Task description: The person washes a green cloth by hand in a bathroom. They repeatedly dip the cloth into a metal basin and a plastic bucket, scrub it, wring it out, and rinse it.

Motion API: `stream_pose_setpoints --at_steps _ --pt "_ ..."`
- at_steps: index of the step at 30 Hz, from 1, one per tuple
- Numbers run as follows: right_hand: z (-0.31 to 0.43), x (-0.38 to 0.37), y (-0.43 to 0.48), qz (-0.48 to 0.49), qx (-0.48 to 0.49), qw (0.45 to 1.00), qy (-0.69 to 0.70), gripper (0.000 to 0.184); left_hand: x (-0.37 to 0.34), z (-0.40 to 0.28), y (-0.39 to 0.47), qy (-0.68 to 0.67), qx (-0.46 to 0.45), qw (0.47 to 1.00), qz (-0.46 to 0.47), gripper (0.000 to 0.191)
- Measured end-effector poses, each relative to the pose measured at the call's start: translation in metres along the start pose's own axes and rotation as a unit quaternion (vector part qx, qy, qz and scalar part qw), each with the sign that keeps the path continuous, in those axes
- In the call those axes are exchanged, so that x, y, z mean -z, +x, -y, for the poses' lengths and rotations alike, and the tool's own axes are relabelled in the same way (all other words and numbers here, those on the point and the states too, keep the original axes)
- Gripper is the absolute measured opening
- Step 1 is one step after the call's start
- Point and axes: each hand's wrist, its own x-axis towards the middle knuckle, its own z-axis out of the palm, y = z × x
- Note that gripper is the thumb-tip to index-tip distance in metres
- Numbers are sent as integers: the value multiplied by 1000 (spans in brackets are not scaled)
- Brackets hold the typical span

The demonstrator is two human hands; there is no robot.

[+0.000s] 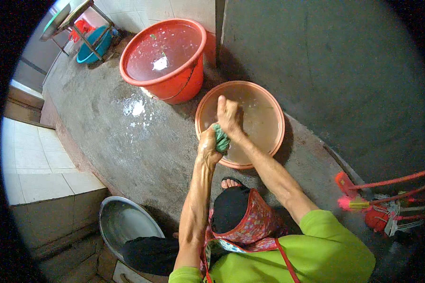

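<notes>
A twisted green cloth (221, 138) is bunched between my two hands, over the near left side of a round orange plastic basin (282, 122). My left hand (208, 144) wraps around the lower part of the cloth. Just above it, my right hand (229, 115) is closed in a fist at the cloth's upper end, thumb pointing away from me; its fingers hide whatever part they hold. Cloudy brownish water (258, 120) fills much of the basin, and small bits float in it.
Behind the basin stands a red bucket (187, 83) full of water. A metal basin (120, 219) leans near my left leg. Brooms with red heads (347, 184) and a mop (389, 215) lie at right. Farther off, a teal basin (104, 44) sits under a wooden stand (86, 40). Water wets the concrete floor (134, 109).
</notes>
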Motion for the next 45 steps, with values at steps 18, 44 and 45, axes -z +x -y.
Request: stream_pose_setpoints --at_steps 18,44,45 --pt "51 9 -28 39 188 981 26 22 -8 0 -6 -3 -152 987 41 34" --pt "76 12 -26 93 120 985 -76 44 8 6 25 22 -163 975 150 31" --pt "66 8 -22 18 63 993 -100 49 9 4 24 -175 -8 972 154 34"
